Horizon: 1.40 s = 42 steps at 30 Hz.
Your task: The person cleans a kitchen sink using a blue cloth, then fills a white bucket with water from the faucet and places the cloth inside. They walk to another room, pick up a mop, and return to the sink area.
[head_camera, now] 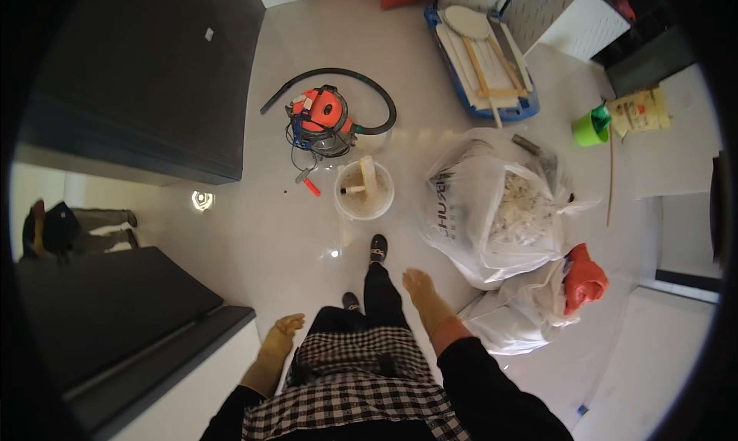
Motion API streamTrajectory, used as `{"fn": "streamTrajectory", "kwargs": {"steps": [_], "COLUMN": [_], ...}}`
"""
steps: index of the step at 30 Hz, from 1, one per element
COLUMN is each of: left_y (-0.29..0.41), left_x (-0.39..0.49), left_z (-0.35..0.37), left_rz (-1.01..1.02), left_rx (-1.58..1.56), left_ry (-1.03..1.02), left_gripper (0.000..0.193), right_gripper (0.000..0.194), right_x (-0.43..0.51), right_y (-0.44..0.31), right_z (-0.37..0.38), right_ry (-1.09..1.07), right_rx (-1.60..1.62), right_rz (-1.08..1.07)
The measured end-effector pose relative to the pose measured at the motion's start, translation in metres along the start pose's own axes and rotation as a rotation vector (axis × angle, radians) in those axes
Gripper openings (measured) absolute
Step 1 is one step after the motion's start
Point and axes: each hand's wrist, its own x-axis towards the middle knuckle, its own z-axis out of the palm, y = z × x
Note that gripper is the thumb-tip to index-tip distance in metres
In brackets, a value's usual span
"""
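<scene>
Both of my hands wear tan rubber gloves and hang beside my body over the floor, with nothing seen in them. My left hand (288,326) is by my hip, its fingers loosely curled. Further forward, my right hand (418,282) is slightly blurred and nearest to a large white plastic bag (461,245) of loose debris. In front of my feet stands a white bucket (345,209) of murky water. A cleaning tool with a pale handle and a wide white head (368,173) rests in it. Beside the bucket lies a red-handled scraper (311,186).
A red canister vacuum (326,109) with a black hose sits ahead. Boards and a wooden frame load a blue cart (533,109). At right are a green bin (588,131), a stick (610,181) and a white sack (513,320). Dark panels border the left, where another person (75,225) shows.
</scene>
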Motion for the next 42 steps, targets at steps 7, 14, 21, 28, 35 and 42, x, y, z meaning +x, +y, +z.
{"fn": "streamTrajectory", "kwargs": {"steps": [7, 14, 21, 28, 35, 42], "left_y": [0.070, 0.038, 0.008, 0.084, 0.220, 0.269], "left_x": [0.093, 0.189, 0.207, 0.281, 0.452, 0.447], "left_z": [0.045, 0.036, -0.017, -0.001, 0.077, 0.142], "left_rz": [-0.125, -0.012, 0.032, -0.141, 0.614, 0.968], "left_rx": [0.095, 0.342, 0.404, 0.323, 0.383, 0.339], "left_ry": [0.133, -0.065, -0.203, -0.199, -0.308, -0.436], "left_gripper": [0.046, 0.035, 0.029, 0.036, 0.082, 0.023], "right_gripper": [0.040, 0.038, 0.047, 0.037, 0.055, 0.040], "right_x": [0.143, 0.360, 0.492, 0.358, 0.272, 0.202], "right_y": [-0.062, -0.018, 0.041, 0.023, -0.001, -0.050], "right_z": [0.135, 0.235, 0.286, 0.252, 0.208, 0.190], "right_ry": [-0.112, -0.044, 0.293, 0.234, 0.022, -0.119], "right_rx": [0.328, 0.496, 0.478, -0.268, -0.726, -0.631], "right_rz": [0.120, 0.083, 0.021, 0.174, -0.483, -0.355]}}
